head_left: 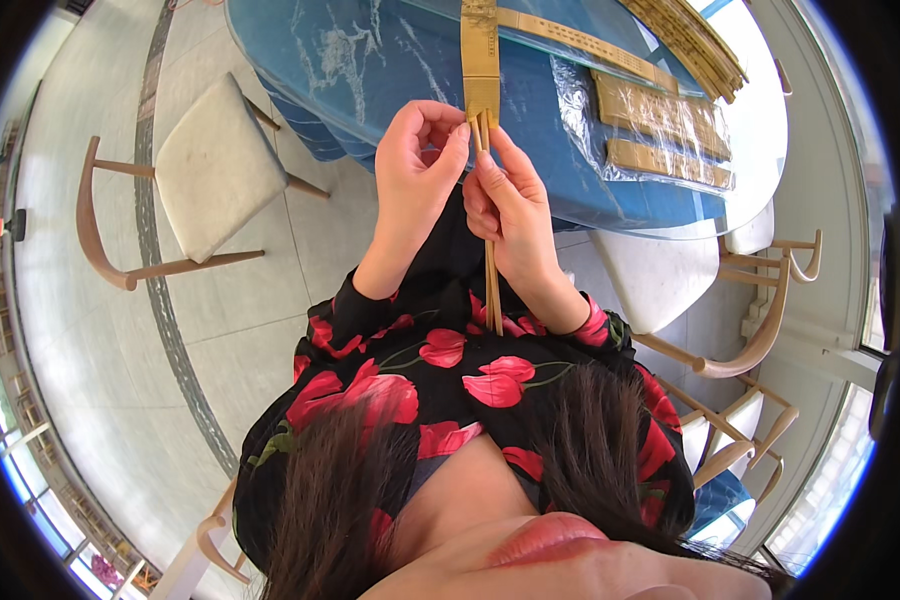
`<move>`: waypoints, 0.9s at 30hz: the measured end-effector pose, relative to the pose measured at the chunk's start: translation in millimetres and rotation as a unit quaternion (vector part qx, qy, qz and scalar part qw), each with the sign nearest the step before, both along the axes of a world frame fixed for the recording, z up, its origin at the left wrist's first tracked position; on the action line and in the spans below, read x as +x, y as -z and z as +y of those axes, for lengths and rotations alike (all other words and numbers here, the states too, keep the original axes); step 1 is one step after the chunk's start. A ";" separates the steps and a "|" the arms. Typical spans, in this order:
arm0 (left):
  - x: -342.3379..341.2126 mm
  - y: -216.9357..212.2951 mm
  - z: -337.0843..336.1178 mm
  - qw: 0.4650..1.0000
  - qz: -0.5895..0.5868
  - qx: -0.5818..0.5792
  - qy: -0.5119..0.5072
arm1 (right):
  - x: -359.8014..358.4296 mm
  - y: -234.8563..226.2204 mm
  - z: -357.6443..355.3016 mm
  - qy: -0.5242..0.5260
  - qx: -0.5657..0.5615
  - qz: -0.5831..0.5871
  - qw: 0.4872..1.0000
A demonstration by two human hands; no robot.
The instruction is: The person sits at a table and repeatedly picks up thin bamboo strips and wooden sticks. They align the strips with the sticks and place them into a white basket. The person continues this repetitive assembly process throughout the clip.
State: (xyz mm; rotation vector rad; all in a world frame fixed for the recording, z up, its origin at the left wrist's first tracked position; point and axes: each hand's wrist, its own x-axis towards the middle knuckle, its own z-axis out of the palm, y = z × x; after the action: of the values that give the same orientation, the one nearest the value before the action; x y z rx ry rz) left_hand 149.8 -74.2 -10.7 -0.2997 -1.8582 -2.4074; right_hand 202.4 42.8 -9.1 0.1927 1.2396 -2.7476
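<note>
Slim wooden chopsticks (491,285) run down toward my chest, their upper ends in the mouth of a flat golden-brown paper sleeve (481,62). My right hand (515,205) is closed around the chopsticks just below that mouth, thumb on top. At the sleeve's lower left corner, my left hand (425,165) pinches the paper edge between thumb and fingertips. How far the sticks reach inside the sleeve is hidden. The sleeve's far part extends over the table's near edge.
A round table (350,60) with a blue marbled cover and glass top stands ahead. On it are a long printed paper strip (580,40), clear-wrapped brown sleeves (665,115) and a bundle of thin brown pieces (690,40). Pale chairs stand left (215,165) and right (660,275).
</note>
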 end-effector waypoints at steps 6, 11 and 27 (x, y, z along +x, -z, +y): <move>-3.5 4.8 2.3 1.000 -0.009 -0.017 0.001 | 1.7 -0.1 2.2 -0.001 0.013 0.005 1.000; 15.1 3.6 -0.8 0.994 -0.031 -0.079 0.072 | -1.2 -10.6 7.4 0.017 0.003 -0.017 1.000; -5.4 -10.7 9.6 0.956 -0.067 0.134 0.251 | -3.0 10.8 9.1 -0.072 -0.076 0.002 0.994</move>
State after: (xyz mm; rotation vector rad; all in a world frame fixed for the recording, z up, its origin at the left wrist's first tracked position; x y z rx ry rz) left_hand 144.4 -64.5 0.0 -0.6707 -1.6208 -3.0432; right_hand 199.3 52.0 -19.8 0.0783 0.9974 -2.7024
